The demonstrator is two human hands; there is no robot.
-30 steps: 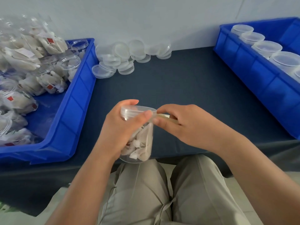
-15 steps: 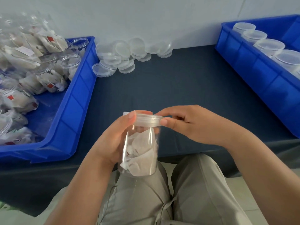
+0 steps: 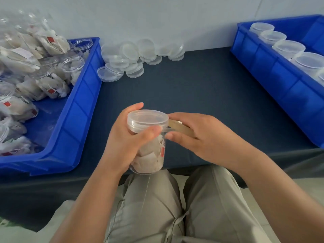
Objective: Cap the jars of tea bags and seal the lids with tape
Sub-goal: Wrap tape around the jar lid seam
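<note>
Clear plastic jar (image 3: 149, 155) of tea bags is capped: lid (image 3: 147, 118) sits square on it. It's held over the lap at the near edge of the table (image 3: 192, 88).

Left hand (image 3: 126, 142) wraps the jar body, fingers curled round it, thumb pressing at the lid seam where the tape strip (image 3: 166, 129) lands. Right hand (image 3: 201, 139) curls round the tape roll (image 3: 180, 128), just beside the lid. Strip runs taut from roll to seam.

Judgement: capping done on this jar, sealing under way. Can't tell how much of the seam is covered; rest of the wrap and the cut look outstanding.

Batch status:
- Right bin (image 3: 280, 81) holds a row of capped jars (image 3: 289, 48); can't tell if they're taped.
- Left bin (image 3: 77, 116) is piled with open jars (image 3: 73, 67) of tea bags.
- Loose lids (image 3: 133, 58) are heaped at the back of the table.

Most of the job looks left to do.
</note>
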